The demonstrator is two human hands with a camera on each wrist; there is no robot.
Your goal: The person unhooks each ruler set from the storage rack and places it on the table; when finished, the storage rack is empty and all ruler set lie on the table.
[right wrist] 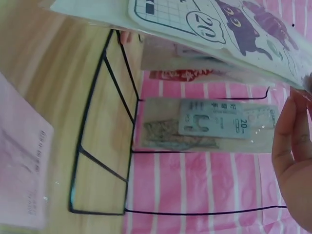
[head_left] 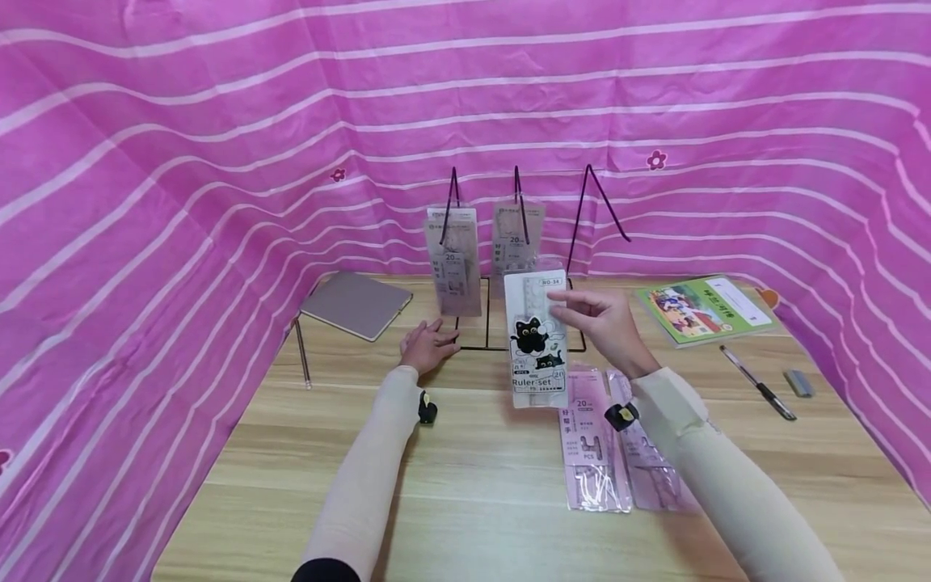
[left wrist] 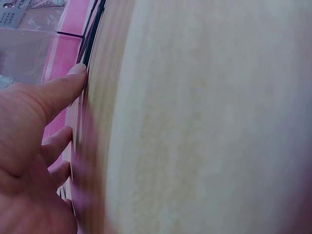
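My right hand [head_left: 604, 327] pinches a ruler set [head_left: 537, 323] in a clear packet by its upper right edge. The card, with black cats and "Ruler-set" printed on it, faces me upright in front of a black wire display rack [head_left: 487, 348]. In the right wrist view the packet [right wrist: 209, 29] crosses the top, with fingertips at its end. My left hand [head_left: 427, 346] rests on the table by the rack's front left corner, its thumb at the base wire [left wrist: 89, 53] in the left wrist view. Ruler packets hang on the left hook [head_left: 454, 275] and middle hook [head_left: 509, 234].
Pink ruler packets [head_left: 592, 453] lie under the right forearm. A grey notebook [head_left: 356, 305] and a pencil [head_left: 302, 356] lie left; a green picture book [head_left: 705, 311], a pen [head_left: 758, 382] and an eraser [head_left: 798, 383] lie right. A striped pink cloth [head_left: 465, 97] surrounds the table.
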